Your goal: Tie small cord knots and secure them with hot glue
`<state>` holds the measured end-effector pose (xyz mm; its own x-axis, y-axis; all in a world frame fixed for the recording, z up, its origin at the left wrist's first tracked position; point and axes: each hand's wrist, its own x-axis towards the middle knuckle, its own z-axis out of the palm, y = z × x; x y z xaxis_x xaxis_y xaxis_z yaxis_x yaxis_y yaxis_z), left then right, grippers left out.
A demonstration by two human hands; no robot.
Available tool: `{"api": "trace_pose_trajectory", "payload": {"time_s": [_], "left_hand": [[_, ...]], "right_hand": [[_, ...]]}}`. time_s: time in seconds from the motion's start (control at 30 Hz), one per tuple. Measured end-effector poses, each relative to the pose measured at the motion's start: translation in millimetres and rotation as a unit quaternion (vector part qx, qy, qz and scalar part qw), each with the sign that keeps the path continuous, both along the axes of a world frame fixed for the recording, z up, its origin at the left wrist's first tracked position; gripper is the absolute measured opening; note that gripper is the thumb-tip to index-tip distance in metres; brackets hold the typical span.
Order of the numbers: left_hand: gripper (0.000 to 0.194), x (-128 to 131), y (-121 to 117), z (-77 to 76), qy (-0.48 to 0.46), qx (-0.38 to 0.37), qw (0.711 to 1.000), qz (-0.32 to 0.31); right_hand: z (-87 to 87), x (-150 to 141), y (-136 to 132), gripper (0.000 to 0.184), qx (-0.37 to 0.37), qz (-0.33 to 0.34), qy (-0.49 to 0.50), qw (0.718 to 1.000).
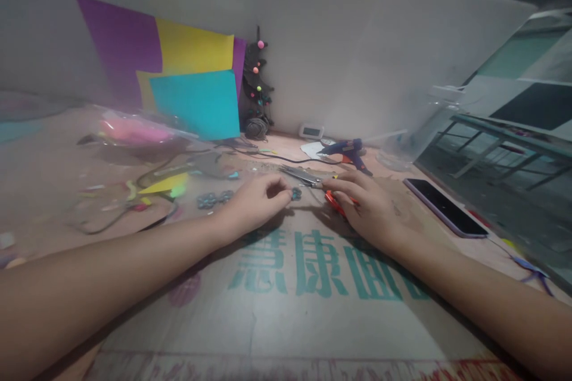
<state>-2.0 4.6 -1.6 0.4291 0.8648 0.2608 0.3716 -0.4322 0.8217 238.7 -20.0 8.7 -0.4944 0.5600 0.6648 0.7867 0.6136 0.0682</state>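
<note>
My left hand [263, 199] is in the middle, thumb and fingertips pinched together. At its fingertips sits a small dark grey-blue looped piece [296, 193], shaped somewhat like a flower. My right hand [364, 202] is closed over the scissors [335, 202], with orange-red handles under its fingers. Their metal blades point left, past my left fingertips, and look slightly parted. More looped grey-blue pieces [214, 199] lie on the table left of my left hand. Both hands are just above a printed sheet [286, 321] with large green characters.
A blue glue gun [344, 149] with its cord lies at the back, near a small white digital display [311, 131]. A phone [444, 207] rests at the right edge. Coloured sheets [196, 104] and a dark decorated tree [258, 83] lean on the wall. Scraps [165, 184] litter the left.
</note>
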Motion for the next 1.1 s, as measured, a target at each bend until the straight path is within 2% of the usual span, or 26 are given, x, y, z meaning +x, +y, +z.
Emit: {"api": "trace_pose_trajectory", "payload": {"time_s": [0.37, 0.5, 0.7, 0.93, 1.1], "left_hand": [[0.016, 0, 1, -1.3, -0.002, 0.009, 1.0, 0.013], [0.015, 0, 2, -0.3, -0.003, 0.007, 1.0, 0.01], [0.016, -1, 2, -1.7, 0.004, 0.012, 1.0, 0.008], [0.018, -1, 2, -1.3, 0.015, 0.012, 1.0, 0.013], [0.018, -1, 3, -0.8, 0.006, 0.005, 1.0, 0.023]], "right_hand": [[-1.9, 2, 1, 0.028, 0.024, 0.022, -0.012, 0.999], [3.8, -1, -2, 0.031, 0.042, 0.033, -0.029, 0.998], [19.4, -5, -15, 0.027, 0.058, -0.016, -0.133, 0.989], [21.1, -1, -24, 0.034, 0.12, 0.015, -0.222, 0.967], [36.3, -12, -36, 0.036, 0.152, 0.006, -0.294, 0.944]]}}
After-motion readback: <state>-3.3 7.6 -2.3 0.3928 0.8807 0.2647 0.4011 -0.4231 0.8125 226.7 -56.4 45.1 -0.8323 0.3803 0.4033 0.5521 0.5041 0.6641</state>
